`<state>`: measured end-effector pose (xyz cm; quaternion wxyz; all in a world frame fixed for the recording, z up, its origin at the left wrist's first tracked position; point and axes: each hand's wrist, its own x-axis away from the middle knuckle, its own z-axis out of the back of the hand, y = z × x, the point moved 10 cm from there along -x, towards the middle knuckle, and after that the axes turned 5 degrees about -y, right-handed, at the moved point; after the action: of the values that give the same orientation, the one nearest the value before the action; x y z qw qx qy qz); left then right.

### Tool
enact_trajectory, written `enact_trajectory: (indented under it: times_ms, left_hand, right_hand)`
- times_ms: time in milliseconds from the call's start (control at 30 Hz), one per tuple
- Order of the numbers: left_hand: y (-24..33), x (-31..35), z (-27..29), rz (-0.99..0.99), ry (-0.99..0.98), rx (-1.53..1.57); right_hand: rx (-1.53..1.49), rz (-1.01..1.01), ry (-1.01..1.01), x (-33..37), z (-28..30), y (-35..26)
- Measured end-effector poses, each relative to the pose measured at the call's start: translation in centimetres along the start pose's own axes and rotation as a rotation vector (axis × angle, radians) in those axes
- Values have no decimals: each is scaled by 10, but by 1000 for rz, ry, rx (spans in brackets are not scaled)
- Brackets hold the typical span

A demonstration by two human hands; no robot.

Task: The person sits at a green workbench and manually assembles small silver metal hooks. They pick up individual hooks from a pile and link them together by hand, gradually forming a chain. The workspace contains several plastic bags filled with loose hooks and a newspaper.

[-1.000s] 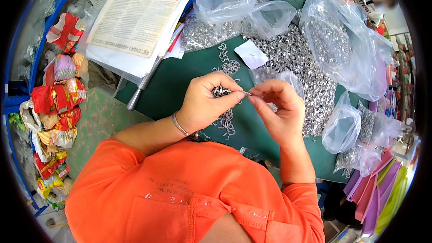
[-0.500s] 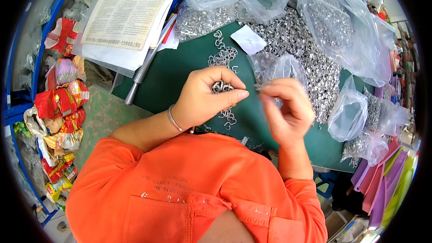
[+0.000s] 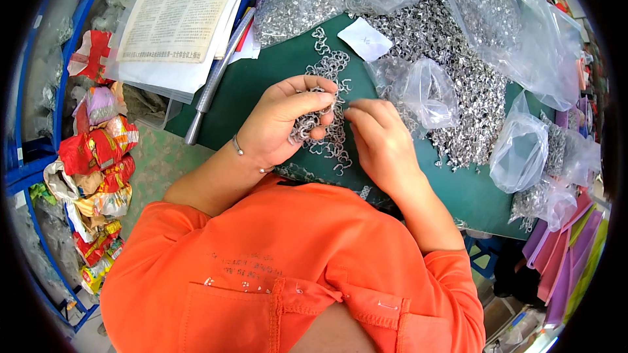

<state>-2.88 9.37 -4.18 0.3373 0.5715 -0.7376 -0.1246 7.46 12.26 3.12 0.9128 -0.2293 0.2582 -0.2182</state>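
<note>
Probably light, stiff and slippery, the metal hooks [image 3: 301,129] want pinching mid-curve; left hand [image 3: 276,115] clasps some, grip of right hand [image 3: 383,142] unclear.

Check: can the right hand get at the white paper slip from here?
Probably yes: the white paper slip lies uncovered beyond the right hand, with green tabletop between; a clear bag sits right of that gap.

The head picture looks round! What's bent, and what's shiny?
In the head view, the wide lens leaves black corners and bows the blue shelf frame; also in the head view, light glints off the clear bag beyond the right hand and off the metal pieces in the left hand.
</note>
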Motion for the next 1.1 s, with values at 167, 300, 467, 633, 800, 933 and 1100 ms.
enact_trajectory:
  times_ms: [167, 300, 467, 633, 800, 933, 1100]
  left_hand:
    - [-2, 2, -1, 11, 31, -36]
    - [-6, 1, 2, 21, 48, -228]
    - [-8, 4, -16, 62, -24, -660]
    - [-8, 4, -19, 34, -20, -639]
    - [-1, 7, -21, -50, -5, -743]
    - [7, 8, -32, -171, -55, -807]
    - [16, 11, -43, -334, -106, -925]
  right_hand:
    - [-13, -155, -50, 11, -14, 27]
    - [-410, -427, -6, 23, -7, 43]
    - [-692, -436, 105, 29, 1, 37]
    - [-832, -395, 169, 30, 5, 34]
    - [-857, -383, 182, 31, 5, 34]
    - [-909, -377, 223, 35, 5, 37]
    - [-914, -322, 323, 38, 11, 34]
